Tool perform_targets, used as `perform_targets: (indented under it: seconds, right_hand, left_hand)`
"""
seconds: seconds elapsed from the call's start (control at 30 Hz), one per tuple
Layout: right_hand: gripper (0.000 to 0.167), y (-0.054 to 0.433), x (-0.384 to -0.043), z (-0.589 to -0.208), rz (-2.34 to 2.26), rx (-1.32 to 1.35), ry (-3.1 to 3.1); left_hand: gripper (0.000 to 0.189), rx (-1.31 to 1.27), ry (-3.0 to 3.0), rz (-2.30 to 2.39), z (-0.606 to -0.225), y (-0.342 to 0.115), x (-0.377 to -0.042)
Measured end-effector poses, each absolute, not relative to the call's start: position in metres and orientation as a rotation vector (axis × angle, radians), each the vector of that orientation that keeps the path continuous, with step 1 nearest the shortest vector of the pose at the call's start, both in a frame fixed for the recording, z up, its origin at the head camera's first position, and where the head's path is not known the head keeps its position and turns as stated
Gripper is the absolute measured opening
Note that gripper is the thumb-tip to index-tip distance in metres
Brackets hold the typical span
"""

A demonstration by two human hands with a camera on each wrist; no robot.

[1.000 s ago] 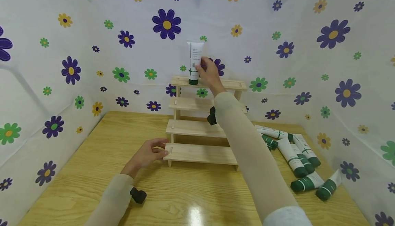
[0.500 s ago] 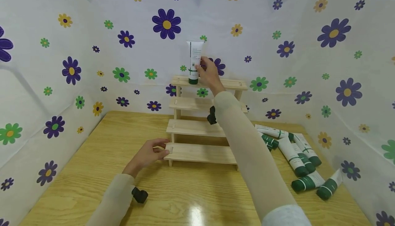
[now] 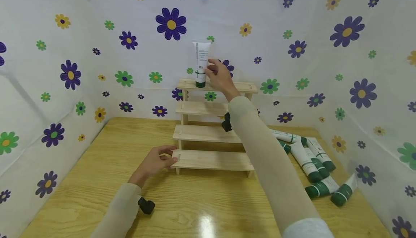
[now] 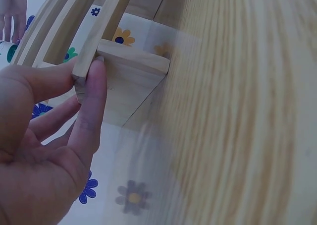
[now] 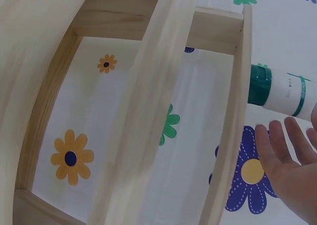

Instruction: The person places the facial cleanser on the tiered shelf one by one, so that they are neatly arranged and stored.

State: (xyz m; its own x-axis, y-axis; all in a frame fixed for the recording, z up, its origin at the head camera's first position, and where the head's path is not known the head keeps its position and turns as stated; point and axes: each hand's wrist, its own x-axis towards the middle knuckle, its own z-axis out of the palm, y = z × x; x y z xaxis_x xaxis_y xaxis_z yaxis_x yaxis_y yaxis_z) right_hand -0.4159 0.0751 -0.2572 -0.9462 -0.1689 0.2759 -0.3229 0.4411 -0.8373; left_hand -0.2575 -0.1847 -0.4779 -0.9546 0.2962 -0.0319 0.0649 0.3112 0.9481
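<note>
A wooden four-step display stand (image 3: pixel 211 159) stands on the table. My left hand (image 3: pixel 154 163) pinches the left end of its lowest shelf between thumb and fingers; the left wrist view shows the board's end (image 4: pixel 88 69) held there. On the top shelf, left of its middle, a white squeeze tube (image 3: pixel 202 59) stands upright on its green cap. Beside the tube's right edge is my right hand (image 3: pixel 221 76), its thumb and fingertips close to it. In the right wrist view the fingers (image 5: pixel 280 140) are spread and not wrapped round the tube.
Several similar white and green tubes (image 3: pixel 303 158) lie in a loose heap on the table right of the stand, partly behind my right forearm. A white flower-print sheet (image 3: pixel 146 57) rises behind and on both sides. The wooden table (image 3: pixel 182 205) extends in front.
My right hand has loosened its grip on the tube and shifted slightly right of it. The tube stays upright on the top shelf. My left hand keeps its hold; the view shifts slightly.
</note>
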Motion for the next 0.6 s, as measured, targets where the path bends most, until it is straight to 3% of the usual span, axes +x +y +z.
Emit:
perform_targets:
  seconds: [0.6]
  right_hand:
    - [0.048,0.154,-0.383,-0.257,1.471,0.527,-2.538]
  left_hand:
    - [0.052,0.277,2.354,1.683,-0.471,-0.181,-0.258]
